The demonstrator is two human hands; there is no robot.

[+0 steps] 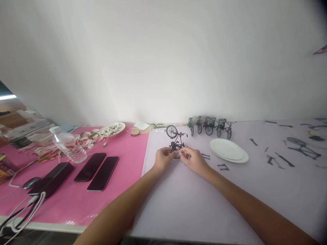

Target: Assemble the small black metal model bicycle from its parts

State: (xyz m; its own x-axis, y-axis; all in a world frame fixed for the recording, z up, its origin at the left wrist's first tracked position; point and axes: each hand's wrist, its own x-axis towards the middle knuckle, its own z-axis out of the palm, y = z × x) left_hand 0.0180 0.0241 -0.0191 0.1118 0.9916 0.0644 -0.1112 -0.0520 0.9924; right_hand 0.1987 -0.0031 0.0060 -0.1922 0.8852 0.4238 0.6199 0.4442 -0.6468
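Note:
A small black model bicycle is held between my two hands above the white table surface. One spoked wheel points up and away from me; the other wheel sits low, between my fingers. My left hand is closed on the left side of that lower wheel, thumb pressing in. From the right, my right hand pinches the same low part with its fingertips. What the fingertips press on exactly is too small to make out. Just right of my right hand lie small black forked parts on the table.
Several finished model bicycles stand in a row by the wall. Stacked white plates lie to the right, with loose black parts beyond. On the pink cover are two phones, a bottle and a black power strip.

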